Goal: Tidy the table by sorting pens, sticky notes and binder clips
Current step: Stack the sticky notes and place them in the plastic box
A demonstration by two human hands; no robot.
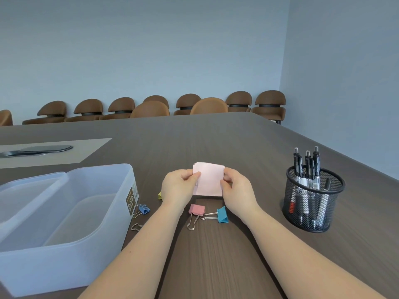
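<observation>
A pale pink stack of sticky notes [208, 180] is held upright above the table between both hands: my left hand [179, 187] pinches its left edge, my right hand [236, 189] its right edge. Below them lie a pink binder clip [196, 210] and a light blue binder clip [222, 214], their wire handles touching. A darker blue binder clip [144, 209] rests against the plastic box. A yellow sticky note [160, 195] peeks out from behind my left hand. Several pens [306, 167] stand in a black mesh cup [314, 206] at the right.
A translucent plastic box [64, 214] with two compartments sits at the left, both holding nothing I can see. A loose wire clip handle [136, 226] lies by its corner. A metal plate [43, 149] is set into the table far left. Brown chairs [209, 105] line the far edge.
</observation>
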